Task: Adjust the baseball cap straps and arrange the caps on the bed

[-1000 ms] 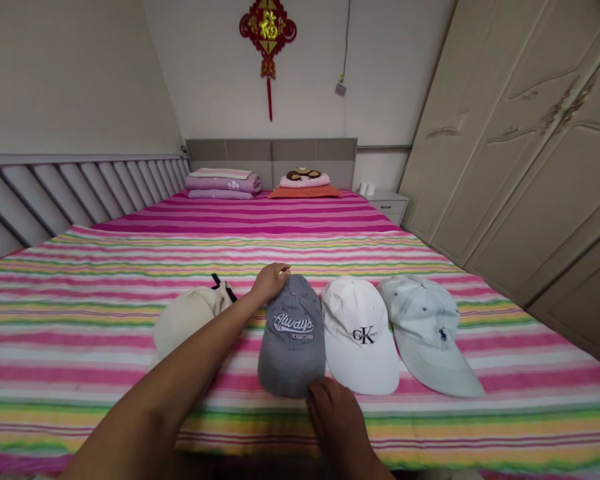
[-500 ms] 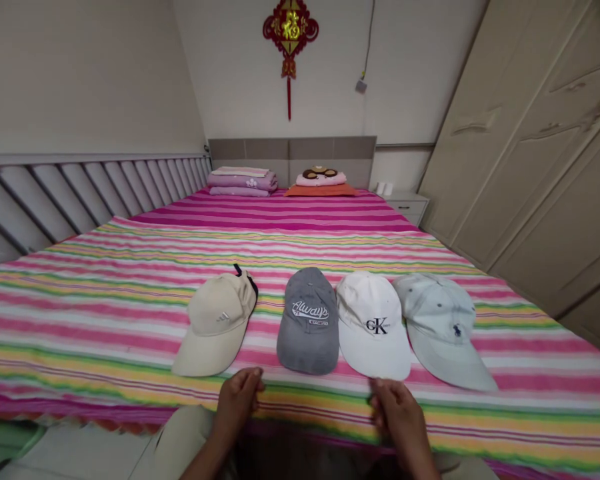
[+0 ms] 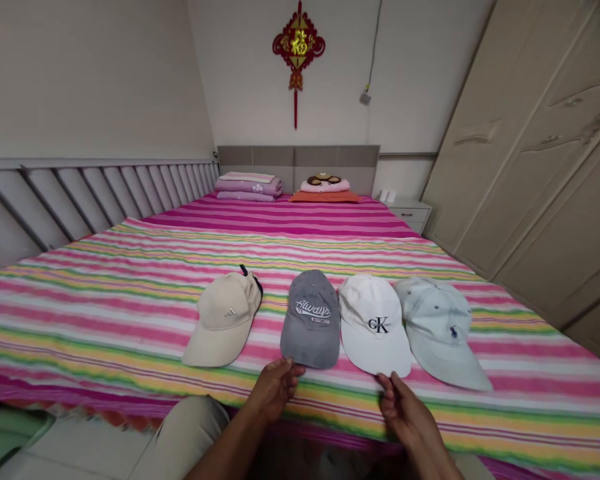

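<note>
Several baseball caps lie in a row on a striped bedsheet, brims towards me. My left hand (image 3: 276,390) has its fingers closed at the front edge of the grey cap's (image 3: 311,340) brim, left of its middle. At the lower edge of the white CK cap's (image 3: 375,347) brim, my right hand (image 3: 403,403) pinches with thumb and forefinger, other fingers curled. Left of the grey cap, with a gap between, lies a beige cap (image 3: 223,320) with a dark strap. A pale blue-grey cap (image 3: 443,333) touches the white one's right side.
The bed (image 3: 145,267) stretches to a grey headboard (image 3: 330,160), with folded purple bedding (image 3: 247,187) and a pink-and-orange pile (image 3: 325,190) there. A slatted rail (image 3: 95,193) runs along the left. On the right stand a nightstand (image 3: 411,213) and a wardrobe (image 3: 535,167). A green stool (image 3: 15,437) is at lower left.
My left hand has moved right, from beside the beige cap to the grey cap's brim. My right hand has shifted slightly right along the white cap's brim. The view has moved a little.
</note>
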